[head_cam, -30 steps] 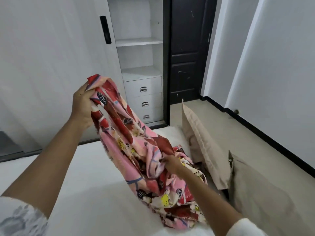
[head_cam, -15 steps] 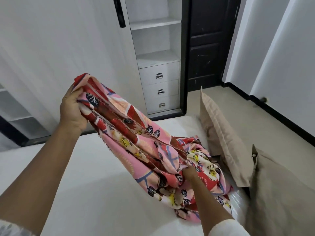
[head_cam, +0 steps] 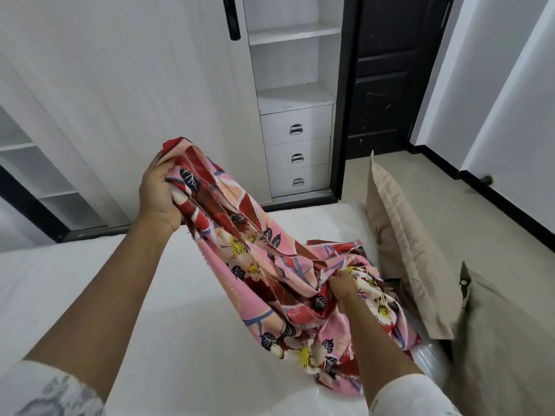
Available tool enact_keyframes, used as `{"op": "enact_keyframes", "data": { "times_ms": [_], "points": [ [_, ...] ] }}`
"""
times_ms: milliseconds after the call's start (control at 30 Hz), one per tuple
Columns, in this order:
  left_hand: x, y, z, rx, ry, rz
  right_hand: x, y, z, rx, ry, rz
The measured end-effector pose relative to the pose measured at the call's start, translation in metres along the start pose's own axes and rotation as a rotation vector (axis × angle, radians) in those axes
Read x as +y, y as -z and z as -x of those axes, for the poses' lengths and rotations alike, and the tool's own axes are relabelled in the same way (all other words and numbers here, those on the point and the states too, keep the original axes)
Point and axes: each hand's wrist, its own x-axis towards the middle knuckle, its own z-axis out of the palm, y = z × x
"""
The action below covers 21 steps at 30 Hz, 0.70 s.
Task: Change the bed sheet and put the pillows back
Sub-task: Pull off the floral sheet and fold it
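Observation:
A pink and red flowered bed sheet [head_cam: 258, 259] is bunched above the bare white mattress [head_cam: 90, 295]. My left hand [head_cam: 157, 193] grips one end of it, raised over the mattress. Lower and to the right, my right hand [head_cam: 342, 285] pinches a fold in the middle of the bundle, whose lower part rests on the mattress near its right edge. Two beige pillows stand against the bed's right side, one further off [head_cam: 402, 244] and one nearer [head_cam: 504, 349].
A white wardrobe [head_cam: 295, 100] with open shelves and three drawers stands beyond the bed, with a sliding door [head_cam: 120, 100] to its left. A dark door [head_cam: 387, 79] is beside it. Beige floor [head_cam: 468, 223] runs along the right wall.
The view has tilted down and left. My left hand has lowered a little with the sheet's end. My right hand has shifted its hold deeper into the bundle's folds.

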Motion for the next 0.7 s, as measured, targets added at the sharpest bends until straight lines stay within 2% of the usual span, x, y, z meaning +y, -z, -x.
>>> {"op": "enact_keyframes", "data": {
  "times_ms": [133, 300, 367, 433, 500, 533, 600, 700],
  "points": [
    [0.002, -0.005, 0.0, -0.027, 0.011, -0.02, -0.026, 0.018, 0.013, -0.218, 0.04, 0.192],
    [-0.006, -0.017, 0.003, -0.016, -0.028, -0.106, -0.074, 0.037, 0.022, -0.434, -0.054, -0.011],
    [-0.008, -0.02, 0.0, -0.022, -0.026, -0.148, -0.093, 0.051, 0.014, -0.525, -0.103, 0.194],
    [-0.009, -0.021, -0.005, 0.005, 0.036, -0.148, -0.117, 0.067, 0.015, -0.556, -0.064, 0.605],
    [-0.008, -0.029, -0.003, 0.06, 0.064, -0.171, -0.146, 0.083, 0.034, -0.401, 0.088, 1.112],
    [-0.004, -0.035, 0.003, 0.062, 0.056, -0.187, -0.159, 0.091, 0.047, -0.326, 0.143, 1.236],
    [-0.002, -0.05, 0.015, 0.013, 0.032, -0.263, -0.18, 0.101, 0.065, -0.218, 0.213, 1.378],
    [-0.008, -0.077, 0.026, -0.173, -0.047, -0.522, -0.212, 0.106, 0.082, -0.132, 0.34, 1.399]
  ]
}}
